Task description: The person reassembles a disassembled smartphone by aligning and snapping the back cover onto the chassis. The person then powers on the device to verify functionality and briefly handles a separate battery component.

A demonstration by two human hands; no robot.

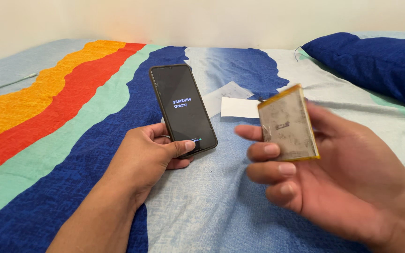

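- The left hand (148, 150), at centre-left of the frame, has its fingers closed around the lower end of a black, glossy rectangular smartphone (182, 108); the thumb lies across the bottom edge of the glass and the phone's upper end points toward the top of the frame.
- The right hand (333, 180), at lower right, pinches a flat, grey, scuffed rectangular battery pack with a yellow-taped edge (288, 123); the fingers curl over its near face and the thumb sits behind it, so the pack stands almost upright, above the bed.
- Risk, as I judge it: the phone is held only at its lower end, so most of its length hangs past the grip; a loosened thumb could let it tip onto the bed.
- Risk: the soft pack is squeezed by its faces, and a hard pinch or bend could dent it; a thin wire stub shows at its upper left corner and could snag.
- Screen: dark, with small white lettering at its middle and a tiny mark near the bottom edge.
- Pack face: a small dark printed mark at its centre, too blurred to make out.
- Two white paper slips (233, 104) lie flat on the striped bedsheet of orange, red, mint and blue (48, 140), just behind the pack at frame centre.
- A dark blue pillow (376, 63) fills the upper right.
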